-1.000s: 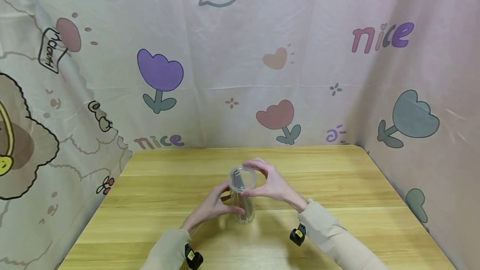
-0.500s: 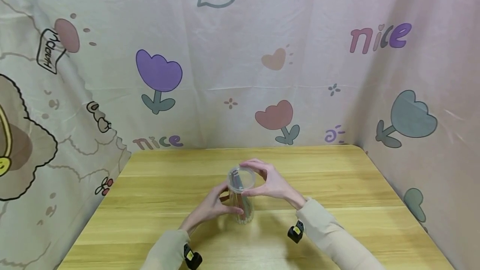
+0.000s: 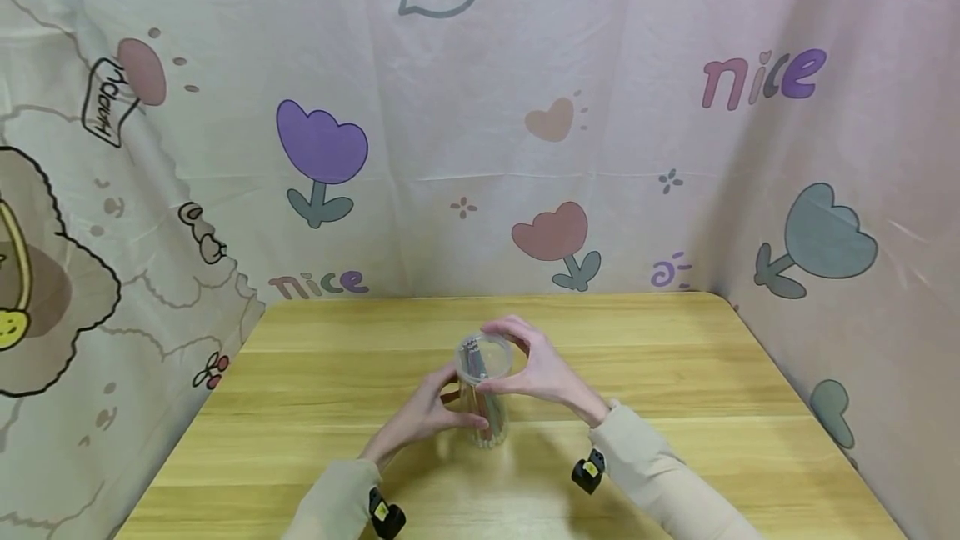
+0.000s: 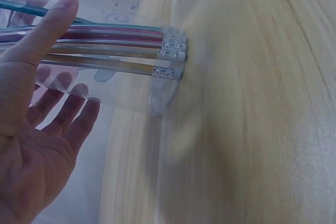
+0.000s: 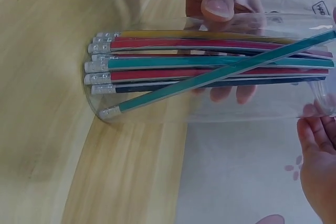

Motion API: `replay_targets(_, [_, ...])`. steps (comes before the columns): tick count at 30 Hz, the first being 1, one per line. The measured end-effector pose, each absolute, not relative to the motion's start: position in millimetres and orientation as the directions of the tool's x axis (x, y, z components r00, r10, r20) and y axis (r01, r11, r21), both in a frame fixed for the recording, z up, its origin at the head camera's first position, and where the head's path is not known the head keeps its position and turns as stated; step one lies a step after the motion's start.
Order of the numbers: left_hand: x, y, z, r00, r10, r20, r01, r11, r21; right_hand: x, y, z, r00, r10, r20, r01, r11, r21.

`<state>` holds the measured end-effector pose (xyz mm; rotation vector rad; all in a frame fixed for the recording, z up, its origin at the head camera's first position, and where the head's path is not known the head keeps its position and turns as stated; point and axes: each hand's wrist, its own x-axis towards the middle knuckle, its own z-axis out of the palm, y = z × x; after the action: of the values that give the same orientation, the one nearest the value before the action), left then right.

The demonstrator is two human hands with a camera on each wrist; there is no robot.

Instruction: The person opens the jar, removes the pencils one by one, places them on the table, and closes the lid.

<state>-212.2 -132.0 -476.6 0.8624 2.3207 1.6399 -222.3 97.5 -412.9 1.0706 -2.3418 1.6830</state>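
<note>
A clear plastic jar (image 3: 495,417) stands upright near the middle of the table, its base at the wood. Inside are several pencils (image 5: 173,62) in green, red, yellow and dark colours, eraser ends down; one green pencil (image 5: 210,78) leans diagonally across the others. My left hand (image 3: 423,413) grips the jar's side, thumb in front and fingers behind. At the top, my right hand (image 3: 546,369) holds the rim of the round clear lid (image 3: 497,355) between thumb and fingers. The left wrist view shows the thumb (image 4: 50,27) pressed along the jar wall.
The light wooden table (image 3: 337,357) spreads out around the jar. Behind it and on both sides hangs a pale curtain (image 3: 450,107) printed with flowers and words. Each sleeved wrist carries a small black camera (image 3: 387,515).
The right hand and wrist have shifted and turned slightly at the lid, the wrist moving a little left. The left hand and the jar stay in place.
</note>
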Motion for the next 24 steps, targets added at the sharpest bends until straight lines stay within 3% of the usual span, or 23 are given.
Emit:
replay_targets(13, [-212, -132, -477, -0.819, 0.546, 0.176, 0.343, 0.22, 0.913, -227, 103, -412, -0.732, -0.571, 0.373, -0.489, 0.058, -0.87])
replay_targets(18, [-212, -133, -476, -0.816, 0.551, 0.176, 0.341, 0.212, 0.916, -221, 102, -409, -0.764, -0.554, 0.33, -0.477, 0.14, -0.868])
replay_targets(24, [-211, -132, -476, -0.816, 0.549, 0.178, 0.339, 0.206, 0.918, -216, 95, -407, -0.793, -0.472, 0.384, -0.55, 0.286, -0.785])
